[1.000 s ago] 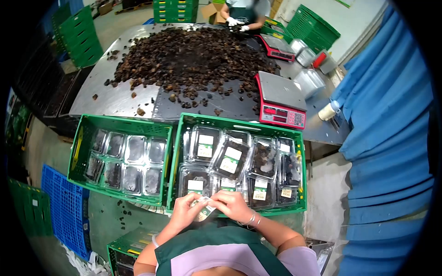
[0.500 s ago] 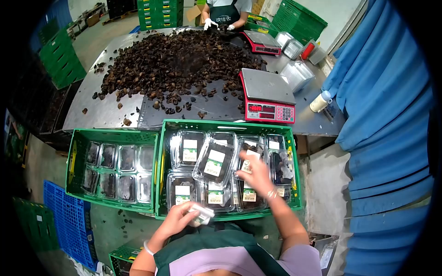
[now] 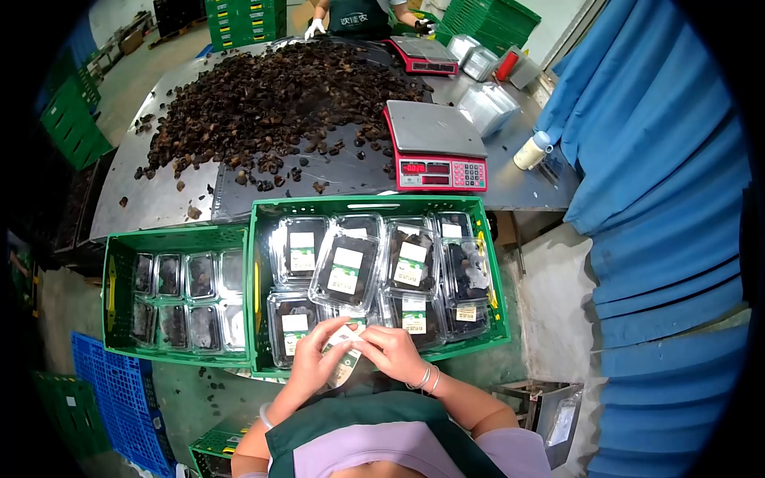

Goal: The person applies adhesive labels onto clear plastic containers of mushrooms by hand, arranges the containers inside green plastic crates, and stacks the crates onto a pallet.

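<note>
My left hand (image 3: 309,357) is closed on a small bundle of white and green labels (image 3: 343,368), held in front of my apron. The fingertips of my right hand (image 3: 395,355) pinch the upper edge of the same bundle. Just beyond both hands stands a green crate (image 3: 500,307) of clear plastic boxes with dark contents. One labelled box (image 3: 345,271) lies tilted on top of others, and a second labelled box (image 3: 410,259) sits to its right. A box at the right (image 3: 466,267) shows no label on its lid.
To the left, another green crate (image 3: 177,355) holds several clear boxes. A metal table (image 3: 119,179) carries a heap of dark, mushroom-like pieces (image 3: 263,103), red scales (image 3: 437,147) and a bottle (image 3: 533,150). Blue curtain (image 3: 661,199) hangs right. A co-worker in white gloves stands opposite.
My right hand has drawn back from the labelled box at the right of the crate and now meets my left hand at the labels. The co-worker's hands have moved apart.
</note>
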### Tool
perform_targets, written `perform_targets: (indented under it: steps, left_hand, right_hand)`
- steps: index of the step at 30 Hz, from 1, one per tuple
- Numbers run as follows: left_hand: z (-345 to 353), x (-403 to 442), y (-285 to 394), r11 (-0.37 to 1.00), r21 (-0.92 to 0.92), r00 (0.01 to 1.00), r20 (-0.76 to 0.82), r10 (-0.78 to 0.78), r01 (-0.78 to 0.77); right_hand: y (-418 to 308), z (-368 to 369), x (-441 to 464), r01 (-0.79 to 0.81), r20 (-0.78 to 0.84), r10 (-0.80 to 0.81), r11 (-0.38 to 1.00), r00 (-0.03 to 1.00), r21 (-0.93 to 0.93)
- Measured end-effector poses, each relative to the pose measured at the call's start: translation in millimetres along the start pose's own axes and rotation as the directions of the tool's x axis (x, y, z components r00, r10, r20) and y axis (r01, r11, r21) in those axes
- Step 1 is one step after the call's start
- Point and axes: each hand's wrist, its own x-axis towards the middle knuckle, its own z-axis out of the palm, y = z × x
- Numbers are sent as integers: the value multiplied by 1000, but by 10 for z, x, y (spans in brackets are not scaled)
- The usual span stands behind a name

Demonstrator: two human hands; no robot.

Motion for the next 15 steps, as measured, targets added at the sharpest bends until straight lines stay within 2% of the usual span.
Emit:
perform_targets:
  steps: [2, 4, 6, 8, 9, 10, 11, 12, 13, 14, 15]
  left_hand:
    - [29, -17, -94, 994, 106, 999, -43, 24, -20]
    - [28, -29, -90, 989, 146, 999, -32, 11, -6]
    - [42, -43, -205, 996, 47, 991, -109, -73, 79]
    - [26, -75, -345, 983, 131, 991, -51, -123, 129]
    - [59, -66, -205, 959, 280, 997, 46, -61, 46]
    - [74, -61, -35, 908, 416, 990, 140, -16, -45]
    - [2, -104, 10, 867, 496, 952, 243, -188, 45]
    - [-70, -150, -16, 896, 444, 934, 322, -152, -7]
    - [-168, -222, -87, 918, 396, 939, 328, -108, -33]
    - [-246, -295, -120, 933, 354, 941, 333, -62, -64]
    - [-336, -349, -98, 950, 311, 934, 338, -114, 4]
  right_hand:
    - [-30, -19, -3, 29, -39, -31, 998, 999, -54]
    - [-32, -20, -32, 106, -90, -125, 976, 988, -190]
    - [-48, -78, -44, 77, -67, -90, 981, 994, -180]
    - [-11, -227, 17, 115, -157, -135, 984, 978, -133]
    - [36, -399, 78, 120, -150, -139, 985, 979, -128]
    - [112, -663, 161, -49, -284, 27, 996, 958, -71]
    - [199, -923, 255, -202, -386, 192, 979, 902, 13]
    - [313, -1185, 354, -134, -438, 59, 981, 897, -141]
    - [448, -1412, 424, -221, -436, 118, 956, 892, -194]
    - [834, -1664, 421, -153, -416, -34, 900, 909, -407]
    - [927, -1822, 426, -266, -328, 112, 838, 938, -476]
